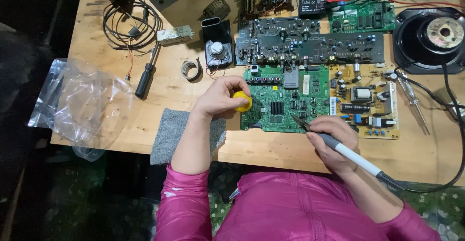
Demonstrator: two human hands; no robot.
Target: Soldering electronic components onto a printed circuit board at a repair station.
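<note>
Plywood makes up the bench (271, 149), crowded with electronics, and the person in a pink jacket leans over its near edge. Nearest, the right hand (334, 141) has its fingers pressed around a soldering iron (358, 159) held like a pen, tip down on the green circuit board (286, 100), cable trailing off to the right. The left hand (220, 95) pinches a small yellow tub (242, 101) at the board's left edge; what is in it I cannot tell. That board looks light and stiff but fragile, best taken by its bare edges, not by the parts. A grey cloth (169, 129) lies under the left forearm, and a crumpled clear plastic bag (77, 105), seemingly with nothing in it, hangs off the left side. Further back are a yellow power board (368, 100), a black screwdriver (145, 78), long dark boards (310, 47), a speaker (433, 37) and coiled wire (131, 25).
</note>
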